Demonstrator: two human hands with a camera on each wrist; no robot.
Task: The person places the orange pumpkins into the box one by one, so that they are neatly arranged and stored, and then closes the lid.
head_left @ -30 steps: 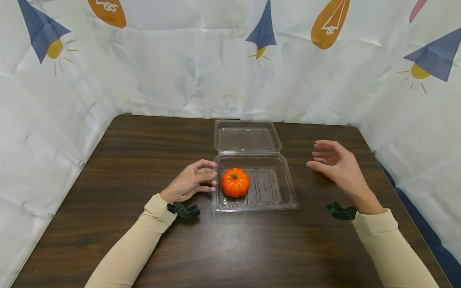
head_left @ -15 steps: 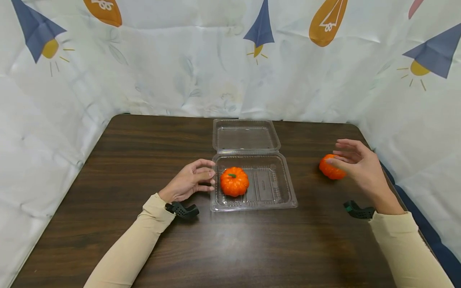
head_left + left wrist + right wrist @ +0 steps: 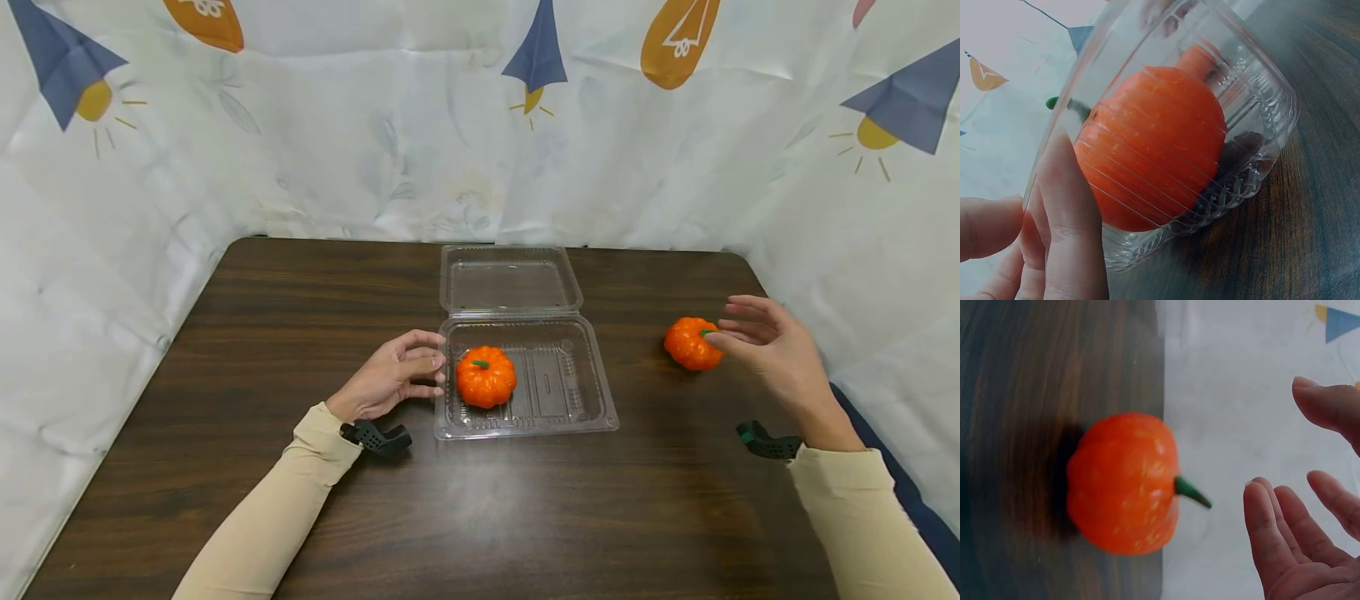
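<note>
An open clear plastic clamshell box (image 3: 551,425) lies on the table, its lid (image 3: 512,279) folded back away from me. Inside its left half sits an orange toy pumpkin (image 3: 486,377) with a green stem, seen through the plastic wall in the left wrist view. My left hand (image 3: 393,375) pinches the box's left rim between thumb (image 3: 991,226) and fingers. At the right, a second orange pumpkin (image 3: 692,343) stands on the table. Just right of it hovers my right hand (image 3: 780,354), fingers spread and holding nothing. The right wrist view shows a gap between this pumpkin (image 3: 1124,484) and the fingertips (image 3: 1260,494).
The dark wood-grain table (image 3: 480,517) carries the box and both pumpkins. A white printed curtain (image 3: 360,125) hangs around its back and sides. A black wrist mount (image 3: 378,437) is on the left arm, another (image 3: 767,442) on the right.
My right hand has moved rightward, away from the box, uncovering the second pumpkin that it mostly hid a second ago. The left hand keeps its place on the box rim.
</note>
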